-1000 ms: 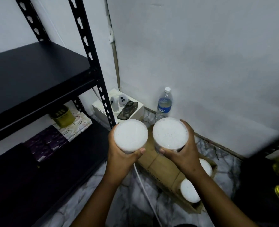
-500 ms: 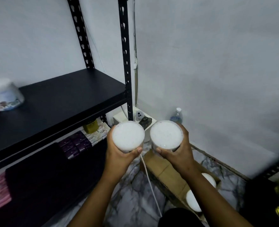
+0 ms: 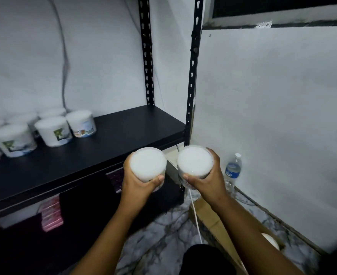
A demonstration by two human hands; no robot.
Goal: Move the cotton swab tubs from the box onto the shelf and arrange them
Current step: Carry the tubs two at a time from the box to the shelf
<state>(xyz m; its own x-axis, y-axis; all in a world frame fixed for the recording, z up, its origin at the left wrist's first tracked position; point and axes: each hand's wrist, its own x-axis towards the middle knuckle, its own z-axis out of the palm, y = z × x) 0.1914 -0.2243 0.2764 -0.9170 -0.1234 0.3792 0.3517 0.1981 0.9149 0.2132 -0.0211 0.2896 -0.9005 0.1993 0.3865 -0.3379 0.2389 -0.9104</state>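
Note:
My left hand grips a white cotton swab tub from below, upright, just in front of the black shelf. Beside it, my right hand grips a second tub at about the same height, near the shelf's right upright post. Several more tubs with printed labels stand grouped on the shelf's left part. The cardboard box lies on the floor at lower right, and one white tub top shows inside it beyond my right arm.
A water bottle stands on the marble floor by the white wall. A white cable runs down along the box. Pink packs and dark items fill the lower shelf level. Black perforated posts frame the shelf's right end.
The view has risen and swung left, so the shelf's tubs come into sight. Both hands have lifted their tubs up from the box to the level of the shelf's front edge.

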